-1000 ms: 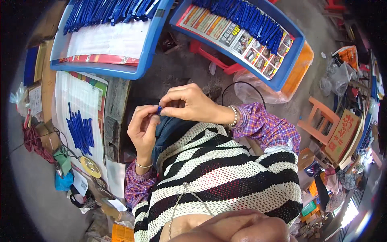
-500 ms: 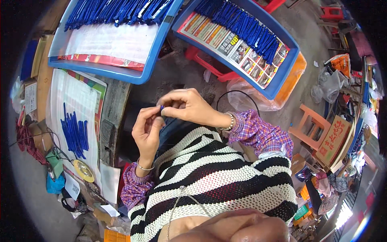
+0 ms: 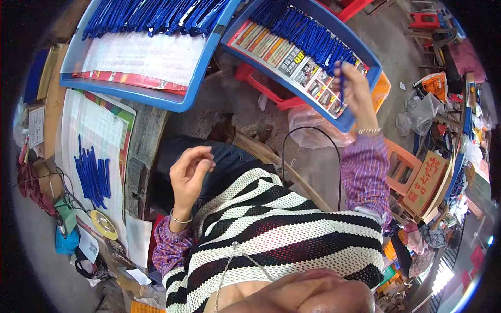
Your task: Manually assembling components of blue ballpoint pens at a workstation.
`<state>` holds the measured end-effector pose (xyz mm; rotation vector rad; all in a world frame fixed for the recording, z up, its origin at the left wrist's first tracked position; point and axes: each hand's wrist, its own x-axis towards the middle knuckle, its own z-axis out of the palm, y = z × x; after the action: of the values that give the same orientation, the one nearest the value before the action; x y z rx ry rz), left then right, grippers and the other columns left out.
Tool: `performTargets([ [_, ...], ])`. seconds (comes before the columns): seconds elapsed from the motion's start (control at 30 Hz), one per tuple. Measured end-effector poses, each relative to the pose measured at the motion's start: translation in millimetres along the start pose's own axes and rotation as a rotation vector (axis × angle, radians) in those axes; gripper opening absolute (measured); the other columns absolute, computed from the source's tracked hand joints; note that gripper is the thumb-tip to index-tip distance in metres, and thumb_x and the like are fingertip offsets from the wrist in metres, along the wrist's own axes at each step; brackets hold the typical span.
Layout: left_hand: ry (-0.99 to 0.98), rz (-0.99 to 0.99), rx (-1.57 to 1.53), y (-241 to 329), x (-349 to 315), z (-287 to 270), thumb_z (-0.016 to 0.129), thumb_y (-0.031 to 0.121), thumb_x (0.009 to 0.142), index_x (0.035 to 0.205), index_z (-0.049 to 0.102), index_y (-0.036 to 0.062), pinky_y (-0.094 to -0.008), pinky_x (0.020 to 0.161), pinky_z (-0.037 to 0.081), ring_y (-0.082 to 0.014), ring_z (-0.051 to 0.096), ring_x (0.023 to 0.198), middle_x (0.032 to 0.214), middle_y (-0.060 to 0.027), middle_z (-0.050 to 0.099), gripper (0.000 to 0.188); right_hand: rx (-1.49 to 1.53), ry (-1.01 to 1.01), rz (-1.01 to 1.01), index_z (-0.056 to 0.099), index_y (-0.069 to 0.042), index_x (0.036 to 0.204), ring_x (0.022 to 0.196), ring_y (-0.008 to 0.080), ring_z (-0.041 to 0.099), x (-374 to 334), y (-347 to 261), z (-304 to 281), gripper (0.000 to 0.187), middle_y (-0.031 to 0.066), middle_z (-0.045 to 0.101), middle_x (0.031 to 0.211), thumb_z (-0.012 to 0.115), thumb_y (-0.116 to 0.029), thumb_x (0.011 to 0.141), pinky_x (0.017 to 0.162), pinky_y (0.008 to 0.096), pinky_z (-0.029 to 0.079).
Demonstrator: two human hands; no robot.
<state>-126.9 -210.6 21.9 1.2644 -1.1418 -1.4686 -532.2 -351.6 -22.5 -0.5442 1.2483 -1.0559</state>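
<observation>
My right hand (image 3: 356,91) reaches over the right end of a blue tray (image 3: 348,124) at the upper right. Pinched in its fingers is a slim dark-blue strip (image 3: 342,89) that hangs downward, somewhat blurred. Beside it in the tray lies a row of similar blue strips (image 3: 308,39) on printed paper. My left hand (image 3: 189,169) hovers above my lap with nothing in it, its fingers loosely bent and the thumb apart from them. To its left, a small bunch of blue strips (image 3: 94,175) rests on a white sheet on the wooden bench.
Another blue tray (image 3: 125,96) with many blue strips stands at the upper left. Red stools (image 3: 261,86) support the right tray. A black cable loop (image 3: 313,128) stands between my lap and that tray. Further right are an orange stool (image 3: 402,161) and a cardboard box (image 3: 428,180).
My right hand has left my left hand and swung to the upper right, over the right tray, carrying a blue strip. My left hand stays near its place, its fingers now free.
</observation>
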Motion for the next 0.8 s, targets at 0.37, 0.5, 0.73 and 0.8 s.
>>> performTargets([
  [0.37,0.048,-0.095,0.035,-8.3,-10.0,-9.7,0.054,-0.006,0.085,0.104,0.06,-0.003,-0.0203,0.065,0.047,-0.0098,0.059,0.074,0.088,-0.0056,0.059,0.02,-1.262,0.672,-0.167,0.062,-0.003,0.113,0.071,0.0133,0.065,96.9,12.0,-124.4,0.045,0.0074,0.068,0.078,0.072,-0.02,0.073,0.065,0.0263,0.05],
  [0.5,0.05,-0.11,0.034,-7.9,-9.7,-10.3,0.055,-0.005,0.085,0.104,0.06,-0.0031,-0.0202,0.066,0.048,-0.0097,0.059,0.075,0.089,-0.006,0.06,0.02,-1.31,0.735,-0.25,0.062,-0.004,0.114,0.068,0.0158,0.066,106.0,21.5,-120.5,0.047,0.0074,0.069,0.079,0.072,-0.022,0.072,0.067,0.0274,0.05],
  [0.73,0.027,-0.097,0.06,-14.7,-12.1,-13.9,0.054,-0.001,0.088,0.106,0.058,-0.0023,-0.0228,0.066,0.047,-0.0106,0.058,0.076,0.089,-0.006,0.06,0.018,-1.193,0.386,-0.209,0.049,-0.006,0.129,0.073,0.0138,0.061,70.2,29.3,-117.8,0.069,0.0066,0.065,0.087,0.075,-0.016,0.067,0.067,0.0284,0.05],
  [0.8,0.026,-0.088,0.063,-15.7,-13.7,-12.8,0.055,-0.001,0.088,0.105,0.059,-0.0026,-0.0226,0.066,0.047,-0.0101,0.058,0.076,0.089,-0.0059,0.06,0.018,-1.152,0.231,-0.177,0.039,-0.006,0.136,0.079,0.0151,0.058,54.8,30.9,-111.0,0.086,0.01,0.062,0.094,0.078,-0.012,0.06,0.07,0.0292,0.049],
])
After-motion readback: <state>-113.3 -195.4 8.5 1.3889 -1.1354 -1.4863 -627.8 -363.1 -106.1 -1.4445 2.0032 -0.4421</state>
